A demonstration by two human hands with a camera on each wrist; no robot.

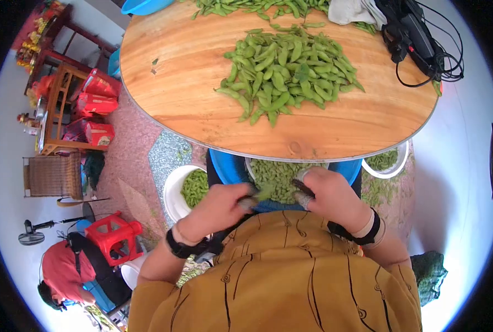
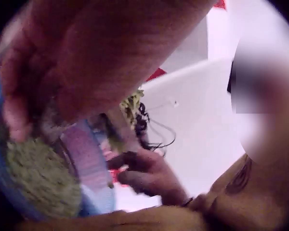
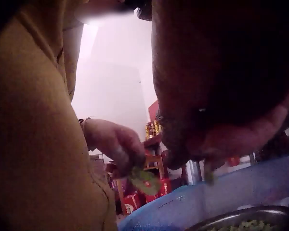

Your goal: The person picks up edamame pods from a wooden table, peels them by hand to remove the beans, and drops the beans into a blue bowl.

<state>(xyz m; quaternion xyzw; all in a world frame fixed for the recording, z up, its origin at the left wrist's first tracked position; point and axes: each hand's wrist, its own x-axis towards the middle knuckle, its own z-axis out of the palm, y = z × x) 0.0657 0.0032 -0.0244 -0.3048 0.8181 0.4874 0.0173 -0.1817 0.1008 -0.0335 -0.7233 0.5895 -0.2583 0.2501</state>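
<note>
My left hand (image 1: 221, 205) pinches a green bean pod (image 3: 147, 182), blurred at the fingertips in the right wrist view. Opposite it, a short way to the right, my right hand (image 1: 332, 193) has its fingers curled, with a green pod (image 3: 209, 173) at their tips. Dark, worn coverings sit on the fingertips of both hands. Both hands are over a blue tub (image 1: 224, 166), just off the table edge. Within the tub, a metal-rimmed bowl (image 3: 260, 210) holds many shelled green beans (image 1: 277, 180).
A round wooden table (image 1: 174, 94) bears a heap of pods (image 1: 291, 72), with more at its far edge. Black cables (image 1: 448, 61) lie at the right. White buckets (image 1: 172, 188) flank the tub. Another person (image 1: 66, 265) sits at left by a red stool (image 1: 113, 238).
</note>
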